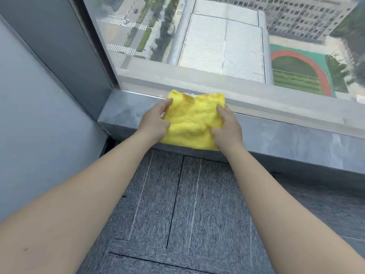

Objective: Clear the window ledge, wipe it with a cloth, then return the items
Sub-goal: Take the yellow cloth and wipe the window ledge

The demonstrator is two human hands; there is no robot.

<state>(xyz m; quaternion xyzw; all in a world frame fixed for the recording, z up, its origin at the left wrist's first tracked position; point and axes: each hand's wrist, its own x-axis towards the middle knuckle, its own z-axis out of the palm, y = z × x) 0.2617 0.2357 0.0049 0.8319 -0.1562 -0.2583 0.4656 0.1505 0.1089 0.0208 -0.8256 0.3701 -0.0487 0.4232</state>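
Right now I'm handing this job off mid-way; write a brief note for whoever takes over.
Left hand: gripping the left edge of the yellow cloth.
Right hand: gripping its right side.
Cloth: folded, lying on the grey window ledge near its left end, front edge overhanging slightly.
Done: the visible ledge holds no items, so clearing looks finished.
Left: wipe along the ledge, then return the items; they are out of view, so locate them first.

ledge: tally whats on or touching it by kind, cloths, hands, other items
cloth: 1, yellow, lying on the ledge
hands: 2, left hand and right hand, both gripping the cloth
other items: 0 in view
total: 3
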